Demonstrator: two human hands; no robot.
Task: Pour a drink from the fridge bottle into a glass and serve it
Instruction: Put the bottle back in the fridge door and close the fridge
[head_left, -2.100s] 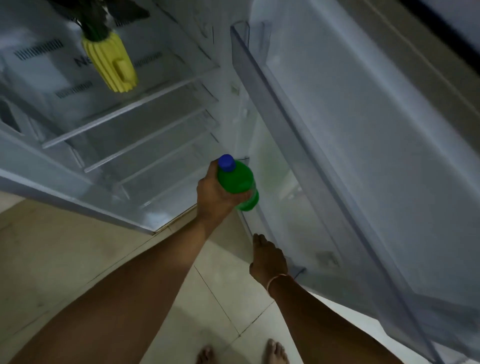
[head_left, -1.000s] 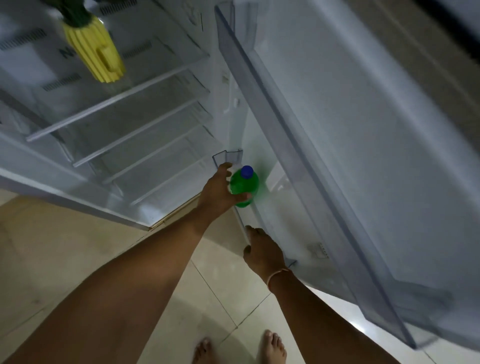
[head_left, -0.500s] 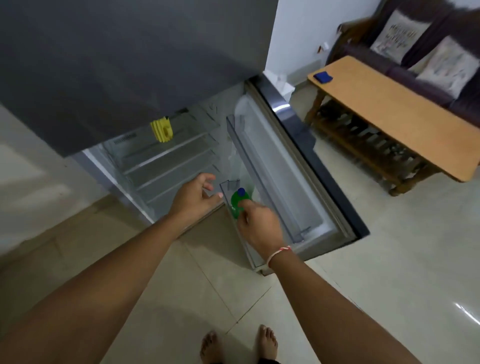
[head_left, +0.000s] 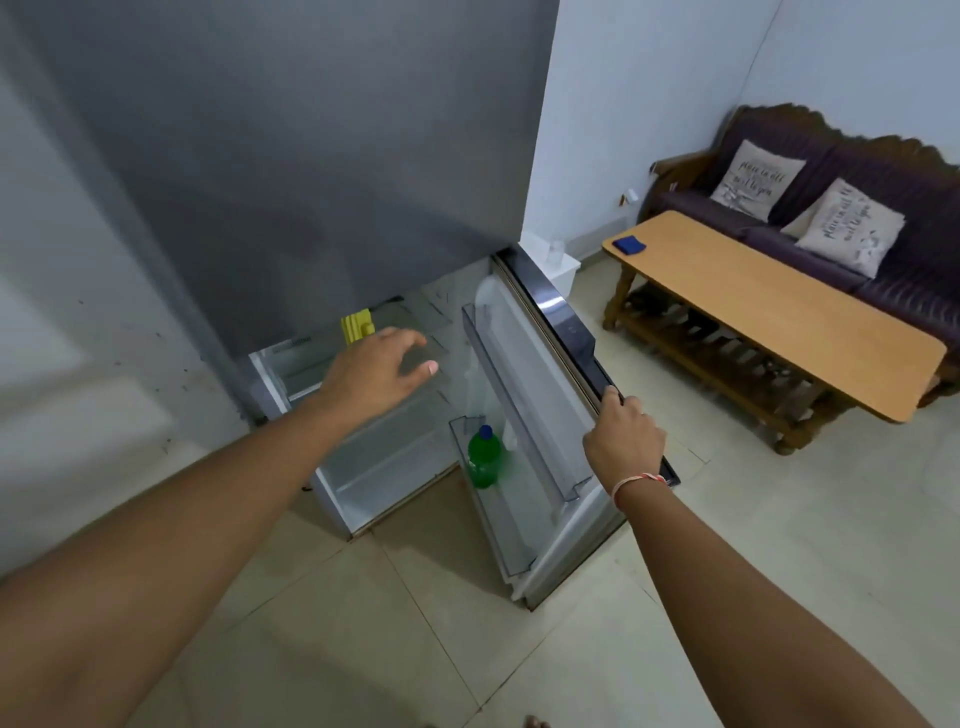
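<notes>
Head view, looking down: green bottle (head_left: 484, 458) with blue cap upright in the lowest door shelf (head_left: 511, 540) of the open fridge door (head_left: 563, 332), held by neither hand. Right hand (head_left: 623, 436) to the bottle's right, fingers curled over the door's outer edge, gripping it; thread band on the wrist. Left hand (head_left: 376, 371) above and left of the bottle, well apart, fingers loosely spread, holding nothing, hovering before the fridge shelves (head_left: 374, 457). Yellow object (head_left: 357, 326) on an upper shelf. Wooden table (head_left: 779, 312) and sofa (head_left: 841, 208) off right.
</notes>
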